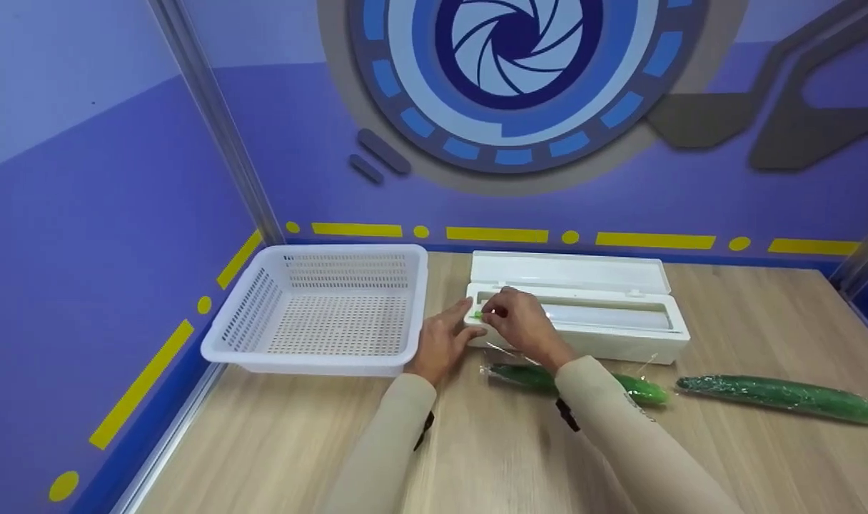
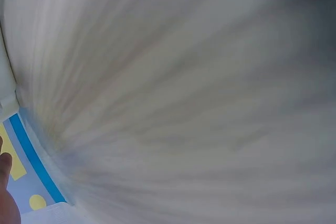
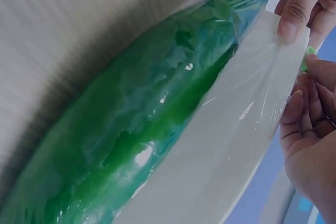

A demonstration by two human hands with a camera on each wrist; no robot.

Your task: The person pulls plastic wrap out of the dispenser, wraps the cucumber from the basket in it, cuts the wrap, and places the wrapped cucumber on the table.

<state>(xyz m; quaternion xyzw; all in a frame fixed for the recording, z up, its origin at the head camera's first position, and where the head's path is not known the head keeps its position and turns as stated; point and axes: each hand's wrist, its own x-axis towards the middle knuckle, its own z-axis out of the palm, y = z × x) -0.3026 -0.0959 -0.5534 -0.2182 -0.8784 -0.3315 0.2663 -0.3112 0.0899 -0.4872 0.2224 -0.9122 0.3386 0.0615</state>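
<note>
A long white cling film box (image 1: 584,346) stands on the table with its lid (image 1: 569,271) raised, and a film roll (image 1: 605,316) lies inside. My left hand (image 1: 441,343) holds the box's left end, thumb on its front. With thumb and fingers my right hand (image 1: 523,321) pinches a small green piece (image 3: 310,56), seen in the right wrist view, at that same end. Under my right forearm lies a film-wrapped cucumber (image 3: 131,114), partly hidden by the sleeve in the head view. The left wrist view is mostly blurred fabric.
A white perforated basket (image 1: 313,364) stands left of the box. To the right lies a second film-wrapped cucumber (image 1: 776,396). A purple wall (image 1: 298,157) rises behind the wooden table (image 1: 477,457), and another wall borders its left side.
</note>
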